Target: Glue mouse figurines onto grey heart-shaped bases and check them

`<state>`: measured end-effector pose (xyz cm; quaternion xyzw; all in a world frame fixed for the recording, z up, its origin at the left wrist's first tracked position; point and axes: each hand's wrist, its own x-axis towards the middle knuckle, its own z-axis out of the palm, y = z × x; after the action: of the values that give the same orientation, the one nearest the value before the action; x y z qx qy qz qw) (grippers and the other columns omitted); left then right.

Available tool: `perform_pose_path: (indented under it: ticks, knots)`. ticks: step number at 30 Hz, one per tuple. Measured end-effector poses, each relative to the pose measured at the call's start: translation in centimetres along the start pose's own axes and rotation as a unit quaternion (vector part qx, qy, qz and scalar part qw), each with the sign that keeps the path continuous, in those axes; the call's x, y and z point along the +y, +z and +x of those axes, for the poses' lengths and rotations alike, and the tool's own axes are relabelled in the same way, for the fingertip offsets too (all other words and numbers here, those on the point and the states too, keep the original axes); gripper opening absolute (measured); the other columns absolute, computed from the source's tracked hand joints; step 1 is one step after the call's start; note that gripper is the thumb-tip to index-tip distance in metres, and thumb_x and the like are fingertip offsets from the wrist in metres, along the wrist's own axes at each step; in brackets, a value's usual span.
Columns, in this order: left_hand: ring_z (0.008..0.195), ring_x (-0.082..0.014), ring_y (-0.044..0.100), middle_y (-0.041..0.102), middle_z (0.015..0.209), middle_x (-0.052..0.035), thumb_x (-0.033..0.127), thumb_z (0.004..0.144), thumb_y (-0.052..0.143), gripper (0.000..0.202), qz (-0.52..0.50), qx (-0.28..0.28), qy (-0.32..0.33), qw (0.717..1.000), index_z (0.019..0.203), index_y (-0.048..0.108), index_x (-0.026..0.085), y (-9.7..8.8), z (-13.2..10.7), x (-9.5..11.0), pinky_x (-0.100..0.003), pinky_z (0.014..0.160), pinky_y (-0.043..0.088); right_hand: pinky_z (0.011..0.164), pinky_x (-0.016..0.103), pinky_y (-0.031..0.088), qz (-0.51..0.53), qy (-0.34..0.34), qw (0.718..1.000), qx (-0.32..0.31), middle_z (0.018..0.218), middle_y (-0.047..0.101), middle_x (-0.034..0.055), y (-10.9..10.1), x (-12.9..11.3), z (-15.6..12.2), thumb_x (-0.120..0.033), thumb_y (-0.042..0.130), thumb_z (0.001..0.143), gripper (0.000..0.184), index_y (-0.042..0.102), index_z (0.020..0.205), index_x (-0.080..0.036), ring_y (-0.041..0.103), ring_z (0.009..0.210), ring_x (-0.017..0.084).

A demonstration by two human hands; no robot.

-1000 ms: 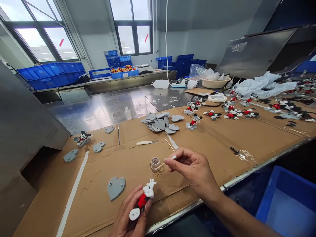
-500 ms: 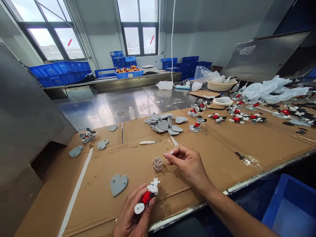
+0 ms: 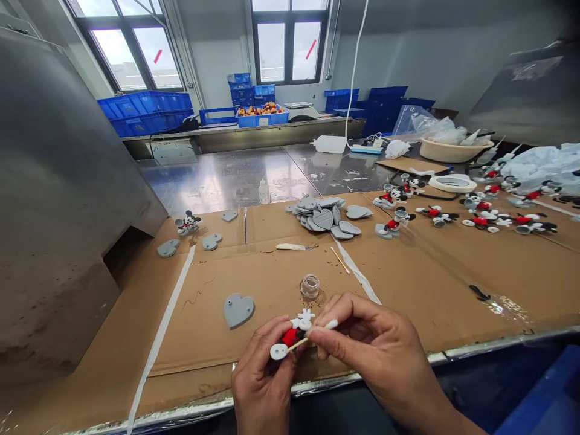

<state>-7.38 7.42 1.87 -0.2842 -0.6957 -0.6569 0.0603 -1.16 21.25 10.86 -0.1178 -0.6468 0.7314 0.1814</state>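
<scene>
My left hand (image 3: 265,368) is closed around a small red, white and black cartoon mouse figurine (image 3: 290,336), with a round white foot facing me. Between the thumb and fingers of my right hand (image 3: 376,347) is a cotton swab (image 3: 298,345); its bare tip reaches the white foot, and its white cotton end sticks out above my thumb. Just beyond my hands stands a small clear glass jar (image 3: 310,286). To its left lies a grey heart-shaped base (image 3: 238,310) with small pegs.
A pile of grey bases (image 3: 322,217) lies further back, near a craft knife (image 3: 296,247) and another cotton swab (image 3: 339,260). Several mouse figurines (image 3: 393,223) are spread at the right. A metal housing (image 3: 58,199) rises at the left. A blue bin (image 3: 544,393) sits below the table edge.
My right hand has brought the cotton swab from the jar down to the figurine's foot. My left hand still holds the figurine. The view has shifted, so the scene sits differently.
</scene>
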Motion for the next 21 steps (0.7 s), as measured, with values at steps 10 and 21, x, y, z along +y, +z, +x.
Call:
perform_pose_path:
  ticks: [10,21]
  knots:
    - [0.101,-0.0159,0.068,0.074,0.107,0.0018,0.025,0.084,0.07,0.018,-0.028,0.036,-0.059,0.997,0.1,0.074,0.033,0.6,-0.3,0.6,-0.021,0.092,0.051,0.057,0.019,0.051,-0.06,-0.015,0.998,-0.01,0.064,0.067,-0.0001,0.2,0.1,0.0,-0.028,0.079,0.073,0.02,0.064,0.065,-0.018,0.063,0.06,0.012]
    - [0.098,-0.013,0.069,0.074,0.104,0.0031,0.025,0.081,0.073,0.02,0.001,0.042,-0.007,0.999,0.1,0.073,0.031,0.8,-0.2,-0.2,-0.016,0.094,0.048,0.056,0.018,0.051,-0.076,-0.086,0.984,0.139,0.06,0.066,-0.0008,-3.2,0.5,4.2,-0.032,0.083,0.068,0.023,0.067,0.066,-0.017,0.062,0.055,0.01]
